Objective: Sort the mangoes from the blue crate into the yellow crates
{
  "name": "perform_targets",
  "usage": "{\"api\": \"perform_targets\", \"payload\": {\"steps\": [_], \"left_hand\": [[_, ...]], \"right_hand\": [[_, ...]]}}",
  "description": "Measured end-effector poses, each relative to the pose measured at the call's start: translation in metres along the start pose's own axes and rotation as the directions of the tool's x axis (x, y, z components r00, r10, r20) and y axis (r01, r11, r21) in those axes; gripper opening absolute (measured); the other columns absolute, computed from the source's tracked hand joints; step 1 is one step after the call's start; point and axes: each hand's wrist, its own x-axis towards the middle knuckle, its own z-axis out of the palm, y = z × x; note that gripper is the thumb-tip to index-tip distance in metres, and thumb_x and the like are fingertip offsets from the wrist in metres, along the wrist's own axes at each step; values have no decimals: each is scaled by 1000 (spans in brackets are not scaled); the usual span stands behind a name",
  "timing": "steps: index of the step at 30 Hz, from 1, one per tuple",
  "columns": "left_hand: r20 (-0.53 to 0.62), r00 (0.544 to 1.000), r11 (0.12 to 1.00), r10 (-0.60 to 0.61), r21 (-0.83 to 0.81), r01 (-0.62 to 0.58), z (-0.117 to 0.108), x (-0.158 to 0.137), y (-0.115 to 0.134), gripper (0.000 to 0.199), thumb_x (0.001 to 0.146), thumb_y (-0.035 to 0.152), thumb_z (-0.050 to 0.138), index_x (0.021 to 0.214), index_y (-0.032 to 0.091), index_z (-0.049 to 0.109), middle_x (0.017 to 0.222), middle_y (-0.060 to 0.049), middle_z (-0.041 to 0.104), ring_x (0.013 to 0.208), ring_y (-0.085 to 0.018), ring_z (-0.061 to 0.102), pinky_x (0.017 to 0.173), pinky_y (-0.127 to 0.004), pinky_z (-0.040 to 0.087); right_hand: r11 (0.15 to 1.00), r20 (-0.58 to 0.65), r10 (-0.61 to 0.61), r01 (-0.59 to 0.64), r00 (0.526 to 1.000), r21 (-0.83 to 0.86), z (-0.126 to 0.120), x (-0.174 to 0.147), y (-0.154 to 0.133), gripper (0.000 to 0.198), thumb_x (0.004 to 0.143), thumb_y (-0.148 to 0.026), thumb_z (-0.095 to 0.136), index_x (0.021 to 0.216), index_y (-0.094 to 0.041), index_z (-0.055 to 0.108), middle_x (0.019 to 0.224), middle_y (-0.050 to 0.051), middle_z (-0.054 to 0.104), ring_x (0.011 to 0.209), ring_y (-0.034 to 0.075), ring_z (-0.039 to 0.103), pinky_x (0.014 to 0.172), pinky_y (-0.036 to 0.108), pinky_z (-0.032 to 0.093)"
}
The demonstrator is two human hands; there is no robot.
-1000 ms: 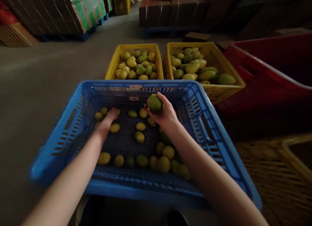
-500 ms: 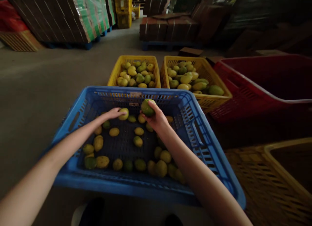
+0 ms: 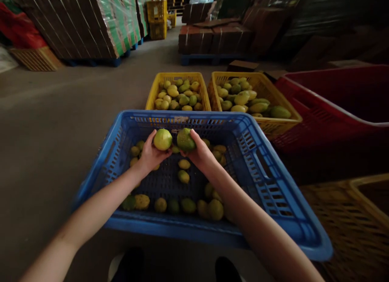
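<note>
My left hand (image 3: 150,155) is closed around a yellow-green lemon (image 3: 163,139), its palm turned up. Beside it, my right hand (image 3: 200,151) grips a darker green lemon (image 3: 185,139), thumb along its side. Both are held up near the far side of a large blue crate (image 3: 182,229), a small gap between them. Loose on the crate floor lie several more lemons; two yellow ones, a farther lemon (image 3: 184,164) and a nearer lemon (image 3: 183,176), sit in the middle. A row of others runs along the near wall, and my forearms hide some.
Behind the blue crate stand a left yellow crate (image 3: 152,91) and a right yellow crate (image 3: 287,112), both filled with lemons. A red crate (image 3: 322,107) is at the right, with a brownish-yellow crate (image 3: 343,217) nearer. Wrapped pallet stacks (image 3: 73,22) line the back.
My left hand has lifted its lemon from the crate's left part and brought it beside the green one. My right hand still holds the green lemon. The view has shifted slightly left.
</note>
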Motion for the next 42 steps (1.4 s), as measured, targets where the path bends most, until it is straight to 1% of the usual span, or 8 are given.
{"api": "perform_targets", "payload": {"steps": [5, 9, 16, 21, 26, 32, 38, 42], "left_hand": [[99, 994, 996, -50, -74, 58, -3, -2, 6, 36, 89, 40, 37, 113, 20, 54, 108, -6, 67, 101, -21, 62, 79, -35, 54], [112, 992, 995, -53, -82, 62, 0, -6, 6, 39, 89, 35, 33, 117, 17, 54, 107, -8, 67, 96, -22, 64, 77, -36, 54], [-18, 1000, 999, -10, -33, 10, -8, -1, 9, 46, 85, 47, 38, 117, 18, 54, 83, -5, 67, 67, -17, 64, 53, -25, 51], [-22, 999, 999, 33, -10, -34, -13, 0, 12, 45, 86, 32, 29, 121, 18, 54, 96, -6, 69, 80, -16, 65, 62, -25, 52], [46, 999, 973, 25, -232, -13, -8, -5, 14, 33, 86, 32, 40, 98, 13, 64, 83, -7, 70, 74, -16, 66, 66, -27, 55], [100, 995, 945, -31, -320, 62, -10, -9, 15, 31, 83, 29, 45, 65, 12, 63, 66, -7, 67, 67, -18, 66, 70, -34, 56], [159, 985, 962, -62, -252, 102, -11, -7, 11, 30, 81, 28, 45, 61, 13, 62, 61, -6, 63, 63, -19, 65, 61, -33, 54], [109, 991, 946, -76, -307, 106, -8, -8, 7, 26, 80, 27, 46, 63, 14, 61, 64, -5, 65, 64, -18, 65, 66, -33, 54]], "right_hand": [[992, -151, 121, -113, 981, 57, -2, -4, 3, 32, 81, -51, 57, 78, -19, 61, 63, 0, 65, 50, 14, 57, 37, 22, 41], [975, -242, 128, -78, 962, 207, -4, 1, 6, 30, 86, -49, 50, 78, -22, 59, 65, -1, 66, 55, 15, 60, 43, 25, 46], [975, -121, 52, -24, 991, 219, -9, 1, 4, 42, 80, -63, 53, 76, -21, 57, 64, 0, 65, 56, 15, 59, 45, 25, 48], [982, -163, 116, -88, 980, 168, -4, -1, 3, 47, 89, -61, 38, 83, -20, 60, 66, 5, 68, 57, 17, 63, 44, 25, 49], [971, -128, 168, -141, 977, 191, -3, -4, 2, 47, 93, -55, 31, 84, -19, 60, 66, 6, 70, 58, 18, 64, 50, 29, 53], [973, 47, 117, -124, 992, 193, -15, -6, -1, 35, 85, -48, 48, 87, -18, 65, 73, 6, 71, 58, 20, 65, 49, 31, 53], [990, 133, -21, 2, 991, 143, -14, -10, 1, 30, 76, -43, 55, 69, -16, 65, 65, 6, 67, 61, 20, 65, 45, 25, 49], [996, 105, -12, 2, 994, 94, -11, -11, 1, 26, 73, -38, 57, 63, -16, 64, 65, 5, 67, 63, 19, 66, 50, 26, 51]]}}
